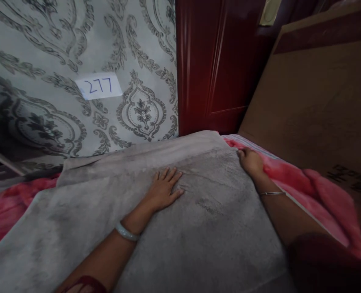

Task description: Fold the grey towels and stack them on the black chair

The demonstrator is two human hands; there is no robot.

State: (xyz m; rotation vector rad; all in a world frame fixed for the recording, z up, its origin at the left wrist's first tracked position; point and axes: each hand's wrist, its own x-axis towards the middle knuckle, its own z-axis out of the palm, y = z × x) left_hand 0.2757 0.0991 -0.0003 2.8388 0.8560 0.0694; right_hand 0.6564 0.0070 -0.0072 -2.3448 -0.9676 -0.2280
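A large grey plush blanket lies spread over a pink blanket on a bed. My left hand rests flat on the middle of the grey blanket, fingers stretched out, with a pale bangle on the wrist. At the blanket's far right corner, my right hand has its fingers curled over the grey edge, gripping it; a thin bracelet circles that wrist.
A patterned grey wall with a paper label reading 277 stands behind the bed. A dark red wooden door is at the back. A big cardboard sheet leans at the right.
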